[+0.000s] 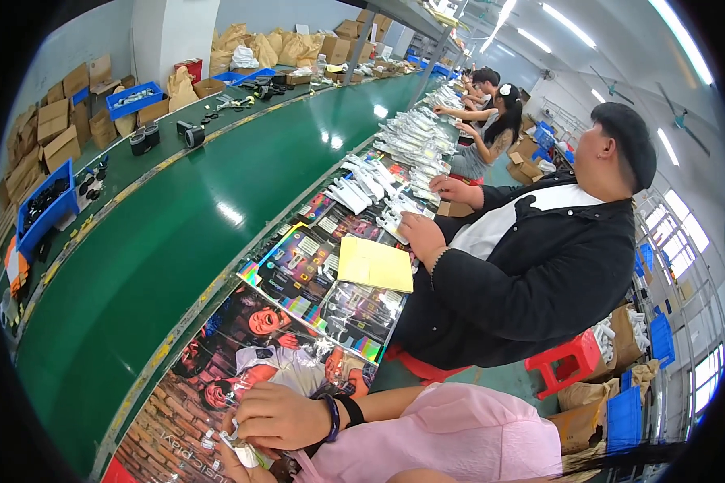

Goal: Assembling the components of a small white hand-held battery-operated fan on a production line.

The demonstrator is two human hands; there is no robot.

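Observation:
At the lower edge, my right hand (pixel 278 414), with dark bands at its wrist and a pink sleeve behind, is closed with its fingertips on a small white plastic part (pixel 248 452). My left hand (pixel 235 468) is partly cut off by the lower edge, its fingers closed around the same part. A yellowish-green patch shows on the part; its exact kind is hard to make out. Beside my hands, a few tiny white pieces (pixel 209 439) lie on the picture-covered worktop (pixel 157 431).
Beyond me, a co-worker in a black jacket (pixel 540 274) handles white packed pieces (pixel 395 213). A yellow pad (pixel 374 264) lies between us. Piles of white bagged items (pixel 415 141) line the table alongside a green conveyor belt (pixel 193 217). A red stool (pixel 568 362) stands behind.

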